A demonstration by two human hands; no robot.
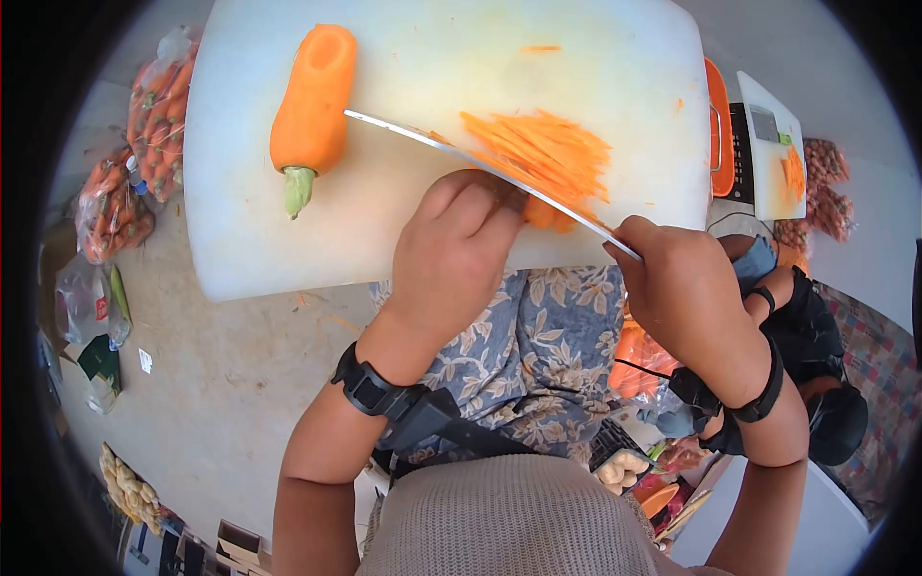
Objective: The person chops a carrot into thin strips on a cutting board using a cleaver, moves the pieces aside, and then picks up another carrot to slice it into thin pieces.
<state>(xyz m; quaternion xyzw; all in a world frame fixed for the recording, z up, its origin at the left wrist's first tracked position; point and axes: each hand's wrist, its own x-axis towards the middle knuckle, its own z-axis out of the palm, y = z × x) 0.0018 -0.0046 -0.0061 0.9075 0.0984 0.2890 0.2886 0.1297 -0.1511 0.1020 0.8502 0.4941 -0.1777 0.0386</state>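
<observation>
My right hand (677,278) is closed around the grip end of a knife (461,154), whose long blade slants up and left across the white cutting board (250,240). My left hand (456,240) rests on the board with fingers curled against the near side of the blade. An orange carrot piece (545,215) shows at its fingertips, mostly hidden by fingers and knife. Beyond the blade lies a heap of thin carrot shreds (552,152). Apart from both hands, at the board's left, lies a thick peeled carrot (315,106) with a green stem and a flat cut face.
Plastic bags of carrots (163,110) stand on the floor at left. An orange basket (718,130) touches the board's right side. Farther right are a second board (773,158) with shreds and a co-worker (807,336). More carrots (639,360) lie beneath my right forearm.
</observation>
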